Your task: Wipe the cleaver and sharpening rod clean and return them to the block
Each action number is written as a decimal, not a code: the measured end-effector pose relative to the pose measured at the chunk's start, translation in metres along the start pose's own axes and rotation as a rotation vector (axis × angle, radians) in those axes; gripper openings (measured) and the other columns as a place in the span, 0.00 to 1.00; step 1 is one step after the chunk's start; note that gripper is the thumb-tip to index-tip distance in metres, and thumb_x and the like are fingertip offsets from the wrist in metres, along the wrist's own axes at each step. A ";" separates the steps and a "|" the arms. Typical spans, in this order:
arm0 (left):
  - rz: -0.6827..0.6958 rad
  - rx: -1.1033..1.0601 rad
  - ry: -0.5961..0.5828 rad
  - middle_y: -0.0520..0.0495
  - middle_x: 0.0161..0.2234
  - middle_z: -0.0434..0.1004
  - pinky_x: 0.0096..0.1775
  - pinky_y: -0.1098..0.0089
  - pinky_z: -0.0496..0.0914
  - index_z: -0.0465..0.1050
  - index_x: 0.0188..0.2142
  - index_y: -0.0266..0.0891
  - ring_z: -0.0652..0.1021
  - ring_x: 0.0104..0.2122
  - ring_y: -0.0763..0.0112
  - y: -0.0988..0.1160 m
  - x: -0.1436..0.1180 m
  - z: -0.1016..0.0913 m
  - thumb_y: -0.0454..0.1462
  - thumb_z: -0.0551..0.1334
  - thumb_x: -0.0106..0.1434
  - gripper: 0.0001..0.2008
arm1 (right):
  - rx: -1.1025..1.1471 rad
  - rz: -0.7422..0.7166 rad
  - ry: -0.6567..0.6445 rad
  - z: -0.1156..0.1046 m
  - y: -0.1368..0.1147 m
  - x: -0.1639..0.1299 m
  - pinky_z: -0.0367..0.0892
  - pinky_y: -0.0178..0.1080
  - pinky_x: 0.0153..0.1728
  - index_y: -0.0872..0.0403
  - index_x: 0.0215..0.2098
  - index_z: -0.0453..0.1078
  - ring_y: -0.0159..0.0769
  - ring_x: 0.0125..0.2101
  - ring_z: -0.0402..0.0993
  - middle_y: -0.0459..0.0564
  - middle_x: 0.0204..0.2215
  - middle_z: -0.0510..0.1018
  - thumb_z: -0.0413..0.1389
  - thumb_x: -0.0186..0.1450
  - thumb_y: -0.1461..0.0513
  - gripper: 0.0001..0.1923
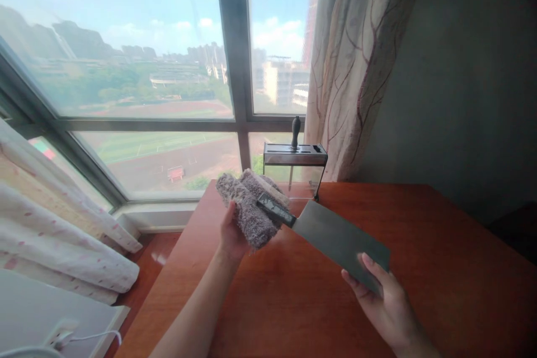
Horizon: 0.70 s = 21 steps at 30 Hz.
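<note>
A: Counting first — what's on the desk?

B: 1 cleaver, 1 grey shaggy cloth, 1 knife rack w/ 1 dark handle sticking up from its top. 2 hands, both the person's own.

A: Where's the rack?

B: At the desk's far edge, by the window, just beside the curtain. Nothing else standing on the wood that I can see.

A: Left hand?

B: Under the cloth, palm up, fingers curled round it from below. Cloth is bunched & wrapped abt the cleaver's black handle end, so the hand clamps cloth + handle together. Fingertips hidden in the pile; can't tell how tight.

A: Right hand?

B: On the blade's far end. Thumb lies flat on the upper face, the other fingers go beneath — a pinch on the blade tip end, hand otherwise loose, not fisted.

A: And the cleaver itself?

B: Held in the air over the desk's near-left part, between the 2 hands, blade wide & flat, face tilted up, handle pointing toward the far-left corner, blade end toward the near edge. Not touching the wood as far as I can tell.

A: Off the desk?

B: White bedding w/ pink flecks left of it, a white cable at the lower left.
</note>
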<state>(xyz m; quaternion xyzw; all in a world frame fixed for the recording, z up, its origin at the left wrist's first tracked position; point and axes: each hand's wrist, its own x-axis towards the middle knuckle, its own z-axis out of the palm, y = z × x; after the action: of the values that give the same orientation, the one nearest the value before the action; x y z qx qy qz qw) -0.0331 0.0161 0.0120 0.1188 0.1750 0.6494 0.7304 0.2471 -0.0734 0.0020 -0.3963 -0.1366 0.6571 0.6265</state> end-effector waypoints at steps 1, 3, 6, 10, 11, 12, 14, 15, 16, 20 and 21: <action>0.008 -0.015 -0.021 0.43 0.39 0.82 0.54 0.57 0.67 0.75 0.44 0.37 0.77 0.48 0.54 -0.001 -0.001 0.000 0.46 0.59 0.62 0.18 | 0.039 0.015 0.003 0.001 0.004 0.000 0.78 0.37 0.36 0.49 0.32 0.76 0.33 0.35 0.78 0.40 0.33 0.82 0.65 0.56 0.63 0.05; 0.027 -0.031 -0.044 0.44 0.39 0.82 0.56 0.56 0.65 0.75 0.44 0.38 0.75 0.51 0.54 -0.003 -0.002 -0.001 0.49 0.58 0.62 0.20 | 0.092 0.044 -0.015 0.003 0.014 -0.001 0.77 0.38 0.40 0.48 0.32 0.76 0.33 0.36 0.78 0.39 0.34 0.81 0.64 0.57 0.63 0.05; 0.047 -0.035 -0.040 0.45 0.40 0.82 0.57 0.56 0.63 0.75 0.45 0.39 0.74 0.52 0.55 -0.007 -0.002 -0.001 0.48 0.57 0.63 0.19 | 0.050 0.089 -0.101 0.009 0.033 -0.006 0.76 0.43 0.44 0.49 0.35 0.76 0.36 0.39 0.77 0.41 0.36 0.81 0.65 0.57 0.64 0.08; 0.045 -0.051 0.007 0.44 0.42 0.81 0.57 0.58 0.64 0.74 0.48 0.39 0.74 0.52 0.56 -0.012 -0.001 0.000 0.48 0.57 0.64 0.19 | -0.102 0.137 -0.182 0.016 0.044 -0.014 0.75 0.45 0.40 0.49 0.42 0.76 0.40 0.39 0.77 0.46 0.38 0.81 0.63 0.59 0.62 0.12; 0.048 -0.057 0.023 0.45 0.42 0.81 0.56 0.58 0.65 0.74 0.48 0.39 0.75 0.51 0.57 -0.013 -0.001 0.002 0.48 0.57 0.64 0.20 | -0.120 0.145 -0.197 0.018 0.044 -0.015 0.75 0.45 0.40 0.50 0.44 0.75 0.41 0.40 0.77 0.48 0.39 0.81 0.63 0.60 0.61 0.13; 0.050 -0.058 0.038 0.45 0.41 0.81 0.55 0.59 0.66 0.74 0.48 0.39 0.76 0.50 0.57 -0.015 -0.002 0.003 0.48 0.57 0.63 0.20 | -0.128 0.153 -0.211 0.020 0.044 -0.015 0.74 0.45 0.40 0.52 0.46 0.74 0.42 0.41 0.77 0.50 0.40 0.81 0.62 0.60 0.60 0.15; 0.040 -0.034 0.058 0.45 0.38 0.82 0.53 0.61 0.69 0.75 0.46 0.39 0.78 0.47 0.58 -0.018 -0.003 0.008 0.45 0.59 0.62 0.17 | -0.120 0.151 -0.215 0.022 0.042 -0.015 0.73 0.43 0.39 0.53 0.49 0.73 0.44 0.41 0.78 0.52 0.42 0.81 0.62 0.60 0.60 0.18; 0.031 -0.012 0.060 0.45 0.36 0.83 0.51 0.62 0.70 0.75 0.44 0.38 0.79 0.44 0.59 -0.019 -0.004 0.010 0.44 0.60 0.62 0.15 | -0.115 0.146 -0.210 0.022 0.042 -0.014 0.73 0.42 0.38 0.53 0.50 0.72 0.44 0.41 0.78 0.52 0.42 0.81 0.62 0.60 0.59 0.20; 0.019 0.015 0.060 0.45 0.35 0.83 0.49 0.64 0.72 0.76 0.42 0.37 0.80 0.42 0.60 -0.020 -0.005 0.012 0.42 0.60 0.61 0.14 | -0.116 0.141 -0.206 0.023 0.043 -0.013 0.73 0.42 0.38 0.52 0.51 0.71 0.44 0.41 0.78 0.52 0.43 0.80 0.62 0.60 0.59 0.21; 0.039 0.073 0.098 0.44 0.33 0.83 0.40 0.70 0.76 0.76 0.38 0.33 0.82 0.33 0.65 -0.018 -0.005 0.017 0.37 0.60 0.60 0.11 | -0.256 0.169 -0.311 0.019 0.051 -0.016 0.72 0.43 0.35 0.55 0.48 0.73 0.46 0.38 0.79 0.56 0.42 0.80 0.61 0.60 0.53 0.21; 0.063 0.071 0.117 0.44 0.32 0.83 0.38 0.71 0.76 0.76 0.38 0.33 0.82 0.32 0.66 -0.017 -0.004 0.018 0.37 0.59 0.60 0.10 | -0.319 0.176 -0.359 0.018 0.054 -0.018 0.72 0.43 0.33 0.55 0.48 0.73 0.47 0.36 0.79 0.58 0.41 0.81 0.60 0.60 0.51 0.23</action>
<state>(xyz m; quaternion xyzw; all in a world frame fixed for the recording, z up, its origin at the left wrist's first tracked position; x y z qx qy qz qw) -0.0105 0.0112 0.0218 0.1118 0.2363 0.6713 0.6936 0.1944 -0.0943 -0.0166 -0.3775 -0.3124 0.7391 0.4623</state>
